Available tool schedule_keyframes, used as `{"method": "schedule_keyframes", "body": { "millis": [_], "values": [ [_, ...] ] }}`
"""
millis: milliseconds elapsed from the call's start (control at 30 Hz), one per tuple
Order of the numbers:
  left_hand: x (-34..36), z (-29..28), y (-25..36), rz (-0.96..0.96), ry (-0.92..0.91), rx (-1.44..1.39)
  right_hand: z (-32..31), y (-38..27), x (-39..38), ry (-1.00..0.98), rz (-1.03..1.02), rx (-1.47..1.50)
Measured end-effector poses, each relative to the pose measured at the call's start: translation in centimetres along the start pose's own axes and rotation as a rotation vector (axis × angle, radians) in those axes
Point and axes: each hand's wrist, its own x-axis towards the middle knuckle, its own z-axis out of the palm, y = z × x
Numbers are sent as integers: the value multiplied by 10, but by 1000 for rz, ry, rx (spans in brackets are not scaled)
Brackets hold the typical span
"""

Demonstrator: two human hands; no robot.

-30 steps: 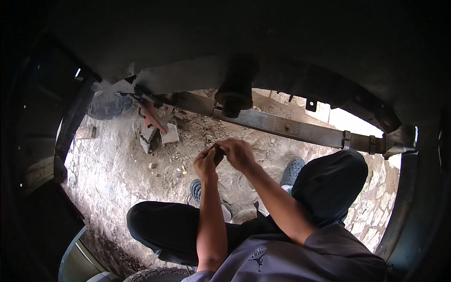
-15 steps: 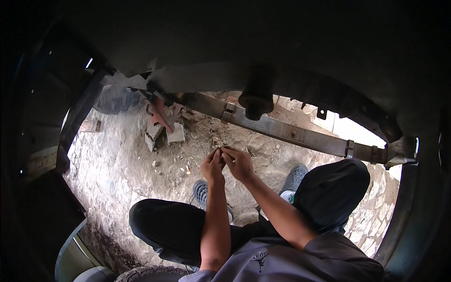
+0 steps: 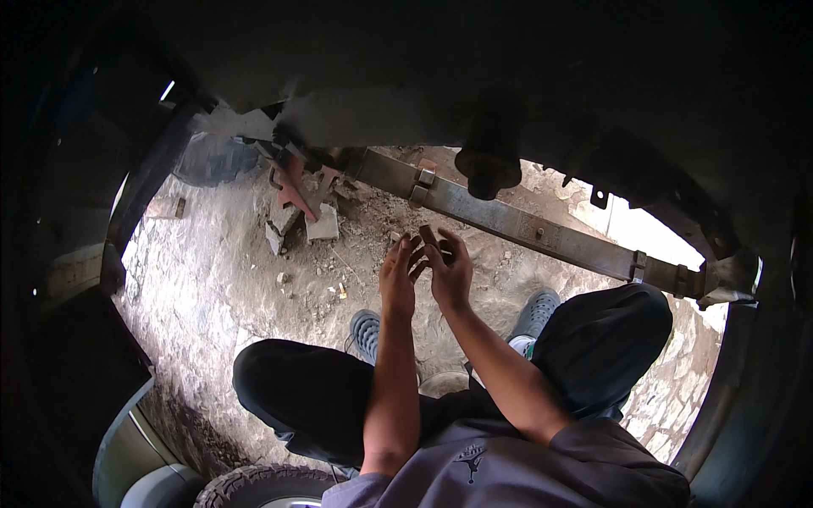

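Rough ground (image 3: 212,288) spreads beneath a long metal bar (image 3: 500,222), with a tyre (image 3: 237,489) at the lower edge and a red stand (image 3: 294,193) farther off. The left hand (image 3: 398,275) is half-open, fingers loosely bent; the right hand (image 3: 451,275) pinches a small brown piece (image 3: 428,234) — just beside the left fingertips, contact unclear.

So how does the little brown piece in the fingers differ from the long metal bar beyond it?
Size: the brown piece is short, while the metal bar is long. State: the piece is held in the right hand; the bar is untouched. Fittings: the bar carries metal clamps; none show on the piece. Both look dull and partly brown.
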Motion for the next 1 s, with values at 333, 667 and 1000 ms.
{"method": "schedule_keyframes", "body": {
  "millis": [333,667,1000],
  "values": [
    [15,-13,10,0,33,-1,-6,-39,2,-282,-396,-383],
    [28,40,45,78,194,276,-3,-60,12,-154,-631,-459],
    [61,17,48,0,148,40,9,-59,82,-211,-690,-571]
  ]
}}
